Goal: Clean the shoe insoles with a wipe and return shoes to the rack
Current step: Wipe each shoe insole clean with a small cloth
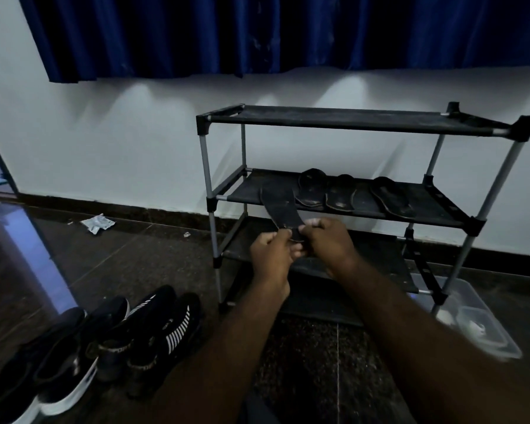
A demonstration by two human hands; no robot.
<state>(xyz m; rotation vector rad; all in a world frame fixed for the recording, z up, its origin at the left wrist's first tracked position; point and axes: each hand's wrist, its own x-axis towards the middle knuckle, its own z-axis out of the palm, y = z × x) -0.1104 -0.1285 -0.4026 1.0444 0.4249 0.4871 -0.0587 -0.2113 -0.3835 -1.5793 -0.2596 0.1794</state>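
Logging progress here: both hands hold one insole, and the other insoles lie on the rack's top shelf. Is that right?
No. The left hand and right hand do hold one insole, but the other insoles lie on the middle shelf, not the top shelf; the head view shows it.

The rack [349, 119] stood against the wall [104, 142], several insoles [311, 188] lying on its middle shelf [441, 206]. Shoes [162, 319] sat on the floor [135, 255] left of it, a box [484, 325] on its right.
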